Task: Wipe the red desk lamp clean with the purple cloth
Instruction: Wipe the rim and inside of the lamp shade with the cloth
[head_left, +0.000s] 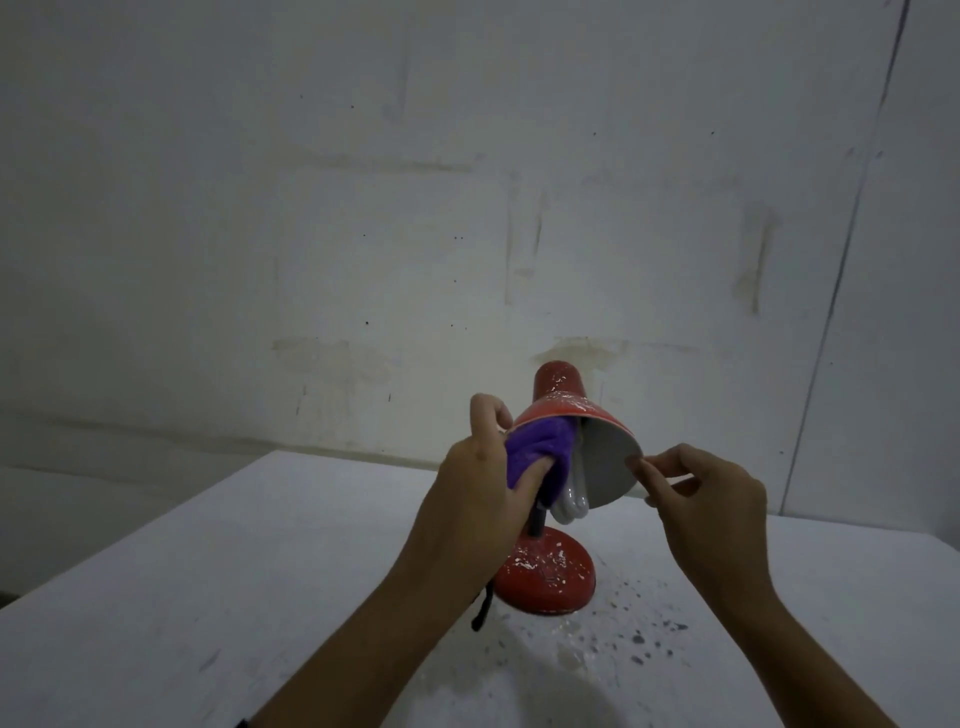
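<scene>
Counting what lies before us, we find one red lamp (558, 415), one purple cloth (535, 447), one white bulb (574, 501) and our two hands. The lamp stands on its round base (545, 577) near the middle of the white bench (208, 571), close to the stained wall (415, 182) behind it. Its dark stem (536, 525) rises roughly upright from the base, while the shade is tilted: its narrow closed end points up and away toward the wall, and its wide mouth faces down and toward us, so the long axis of the shade slopes from the far top to the near bottom. The bulb pokes out of the mouth along that same slope. Our left hand (483, 483) has its grip closed around the bunched cloth, pushing it into the left side of the shade's mouth, touching the inner wall beside the bulb. Our right hand (696, 493) pinches the right rim of the shade between thumb and fingertips. White flecks speckle the shade and base, and dark and pale specks (639, 639) are scattered on the bench just right of the base. A dark cord (482, 610) trails off the left of the base.
</scene>
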